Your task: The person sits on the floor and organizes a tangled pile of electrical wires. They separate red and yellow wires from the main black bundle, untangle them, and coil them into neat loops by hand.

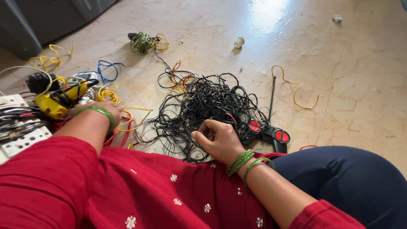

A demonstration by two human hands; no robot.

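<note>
1. Two hands work over a floor (360, 85) strewn with wire; the person, in a red top and dark blue trousers, sits with green bangles (248, 163) on both wrists.
2. Right hand (218, 138) is curled shut, fingers pinching thin strands at the near edge of a black tangle (203, 106), which spreads away from the knuckles toward the middle of the floor.
3. Left hand (106, 108) reaches out to the left, well apart from the tangle; its fingers are mostly hidden behind the wrist, so whether it grips anything cannot be told. It lies among loose yellow wires (127, 116) and red ones.
4. Just beyond the left hand sits a yellow tool (63, 99) with a black cord, beside a white switchboard (21, 135) at the left edge.
5. Touching the tangle's right side, just beside the right hand, lies a black controller (267, 131) with red buttons and a thin aerial pointing away.
6. Farther off: a blue wire loop (106, 68), a green-and-yellow bundle (146, 42), a lone yellow wire (296, 91) and a small white cap (239, 42).
</note>
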